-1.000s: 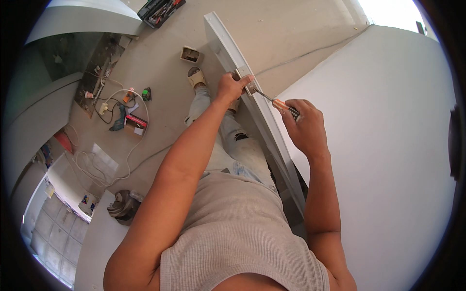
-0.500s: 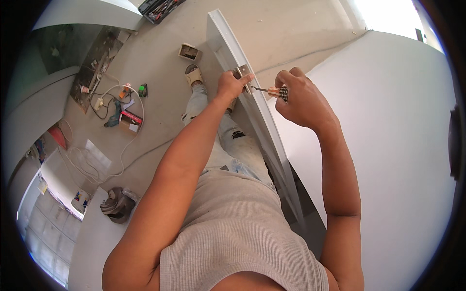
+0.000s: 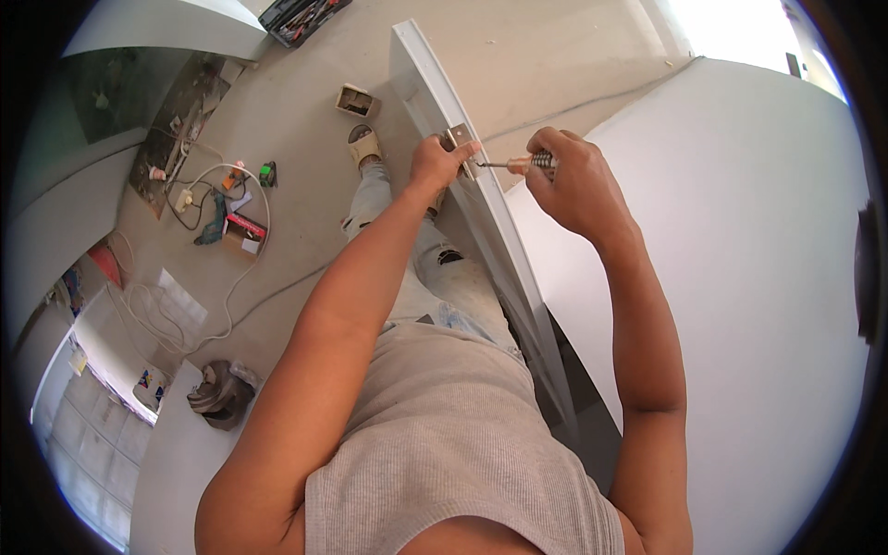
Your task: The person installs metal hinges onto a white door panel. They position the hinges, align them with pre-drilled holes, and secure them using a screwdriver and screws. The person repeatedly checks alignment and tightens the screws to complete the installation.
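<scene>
My left hand [image 3: 437, 166] presses a metal hinge [image 3: 459, 136] against the edge of a tall white panel [image 3: 504, 213], thumb on the near face and the other fingers mostly hidden behind it. A screwdriver [image 3: 520, 165] with a ringed handle is gripped by my right hand [image 3: 583, 190], to the right of that edge. Its thin shaft points left, and the tip meets the hinge just below my left thumb. Any screw at the tip is too small to make out.
A large white board [image 3: 721, 277] spans the right side. On the floor at left are a cordless drill [image 3: 214, 222], a red box [image 3: 244, 233], and looping white cable [image 3: 229, 310]. A small bin [image 3: 353, 101] and an open toolbox [image 3: 301, 17] lie farther off. A dark bag [image 3: 222, 393] sits at lower left.
My right hand has turned slightly around the screwdriver handle and shifted a little to the right. The left hand stays on the hinge; the view has moved slightly.
</scene>
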{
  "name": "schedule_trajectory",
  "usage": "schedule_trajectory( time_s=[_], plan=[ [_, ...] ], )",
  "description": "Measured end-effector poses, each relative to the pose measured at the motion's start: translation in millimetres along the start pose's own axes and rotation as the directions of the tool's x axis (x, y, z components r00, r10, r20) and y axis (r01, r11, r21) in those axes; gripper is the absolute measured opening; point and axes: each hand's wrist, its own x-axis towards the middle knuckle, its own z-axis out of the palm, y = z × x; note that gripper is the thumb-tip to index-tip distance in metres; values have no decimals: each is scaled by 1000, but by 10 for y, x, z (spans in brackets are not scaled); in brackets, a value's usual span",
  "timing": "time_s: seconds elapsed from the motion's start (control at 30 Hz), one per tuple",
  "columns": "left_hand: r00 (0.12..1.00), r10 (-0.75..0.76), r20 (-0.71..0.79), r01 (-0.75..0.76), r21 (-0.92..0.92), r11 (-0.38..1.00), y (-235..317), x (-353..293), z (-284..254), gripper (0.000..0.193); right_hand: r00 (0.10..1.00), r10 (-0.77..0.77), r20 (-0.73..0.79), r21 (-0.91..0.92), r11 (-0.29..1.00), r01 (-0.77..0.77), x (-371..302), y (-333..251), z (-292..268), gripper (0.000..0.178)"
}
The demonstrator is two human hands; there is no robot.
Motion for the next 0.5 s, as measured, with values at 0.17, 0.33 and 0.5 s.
schedule_trajectory(
  time_s=[0.17, 0.33, 0.5],
  plan=[
    [999, 40, 0, -40, 28, 999, 148, -86, -28, 49, 992, 119, 36, 23, 993, -120, 51, -49, -41, 27],
    [998, 54, -11, -52, 106, 993, 177, -108, -62, 52, 999, 49, -8, 15, 999, -49, 49, -18, 21, 27],
    [997, -9, -83, 18, 116, 993, 91, -83, 3, 61, 999, 49, -4, 24, 999, -49, -11, 4, 61, 26]
  ],
)
